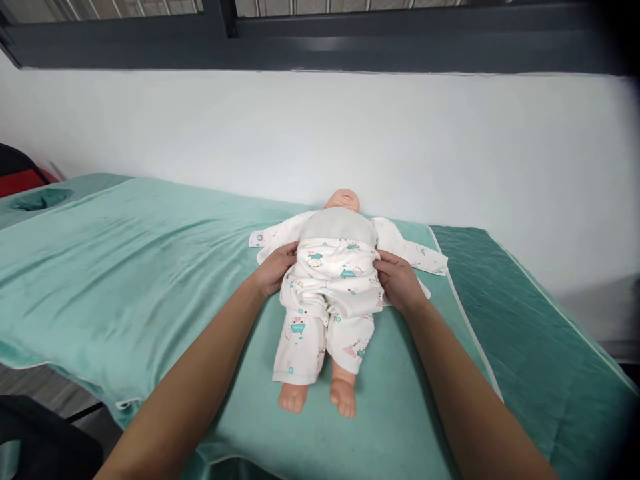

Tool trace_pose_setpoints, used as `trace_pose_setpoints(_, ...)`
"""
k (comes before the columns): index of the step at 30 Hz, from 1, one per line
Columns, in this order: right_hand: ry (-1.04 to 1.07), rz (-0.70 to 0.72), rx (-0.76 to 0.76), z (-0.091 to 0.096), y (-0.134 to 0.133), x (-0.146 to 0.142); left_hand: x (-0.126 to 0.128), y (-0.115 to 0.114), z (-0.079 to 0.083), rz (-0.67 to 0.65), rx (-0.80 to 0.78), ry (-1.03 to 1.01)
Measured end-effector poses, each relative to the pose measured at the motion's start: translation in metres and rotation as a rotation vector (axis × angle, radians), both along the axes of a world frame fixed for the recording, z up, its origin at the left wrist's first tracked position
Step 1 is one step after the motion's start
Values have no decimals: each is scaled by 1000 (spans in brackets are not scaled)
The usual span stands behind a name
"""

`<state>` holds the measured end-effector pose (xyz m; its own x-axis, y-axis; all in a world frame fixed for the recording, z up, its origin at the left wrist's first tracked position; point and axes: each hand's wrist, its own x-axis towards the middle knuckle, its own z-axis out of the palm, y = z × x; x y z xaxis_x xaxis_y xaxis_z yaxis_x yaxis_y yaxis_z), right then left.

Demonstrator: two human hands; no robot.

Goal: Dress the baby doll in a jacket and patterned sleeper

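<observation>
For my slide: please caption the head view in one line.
The left hand and right hand hold the trousers on a baby doll lying on a teal towel.

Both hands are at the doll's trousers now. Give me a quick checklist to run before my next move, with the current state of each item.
1. Left hand gripping one side of the trousers at the waistband: ok.
2. Right hand gripping the other side of the waistband: ok.
3. Waistband up at the grey belly of the doll: ok.
4. Both feet out of the trouser legs: ok.
5. Top closed over the chest: not ok, it lies open beneath the doll.
6. Seat of the trousers smooth underneath: cannot tell, hidden.
</observation>
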<state>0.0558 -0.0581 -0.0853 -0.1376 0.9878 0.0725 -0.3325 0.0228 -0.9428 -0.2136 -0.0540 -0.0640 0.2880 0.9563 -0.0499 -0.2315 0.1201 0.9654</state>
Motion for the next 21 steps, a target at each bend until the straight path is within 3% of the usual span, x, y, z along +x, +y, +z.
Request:
trace_pose_setpoints(6, -32, 19, -1, 5, -7, -1, -2, -6, 1, -89, 58, 46)
trace_pose_setpoints(13, -205, 54, 68, 2, -7, 3, 3, -9, 4, -18, 151, 199)
trace_pose_setpoints(21, -374, -73, 98, -1, -2, -1, 3, -8, -2, 10, 255, 262)
